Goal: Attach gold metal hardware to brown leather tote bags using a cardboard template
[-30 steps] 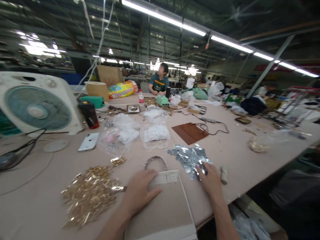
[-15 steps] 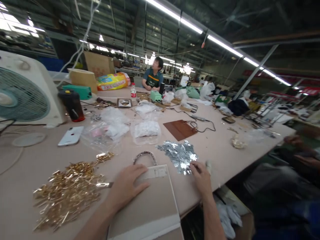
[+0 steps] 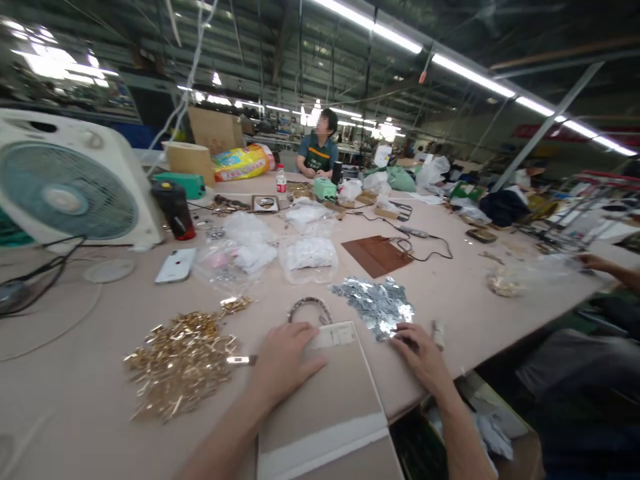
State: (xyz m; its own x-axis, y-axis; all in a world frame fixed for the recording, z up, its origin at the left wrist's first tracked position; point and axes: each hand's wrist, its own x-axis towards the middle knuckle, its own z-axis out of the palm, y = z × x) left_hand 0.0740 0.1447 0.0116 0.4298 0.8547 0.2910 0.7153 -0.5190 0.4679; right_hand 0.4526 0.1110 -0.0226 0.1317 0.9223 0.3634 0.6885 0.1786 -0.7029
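Note:
My left hand (image 3: 284, 360) lies flat, fingers spread, on a beige board with a white edge (image 3: 325, 413) at the table's near side. A small curved metal handle (image 3: 310, 308) sits just beyond the board. My right hand (image 3: 419, 355) rests at the near edge of a heap of silver metal pieces (image 3: 376, 303), fingertips pinched on one of the pieces. A heap of gold metal pieces (image 3: 183, 360) lies to the left of the left hand. A small pale cylinder (image 3: 439, 333) lies right of the right hand.
On the long pink table (image 3: 75, 387) stand a box fan (image 3: 70, 190), a dark flask (image 3: 173, 210), a white phone (image 3: 175, 265), plastic bags of white parts (image 3: 307, 257) and a brown leather piece (image 3: 376, 255). A person sits at the far end (image 3: 319, 152); another person's hand (image 3: 595, 263) is at the right.
The camera view has swung back to the left. My right hand has shifted slightly along the silver heap's edge. My left hand has stayed flat on the board.

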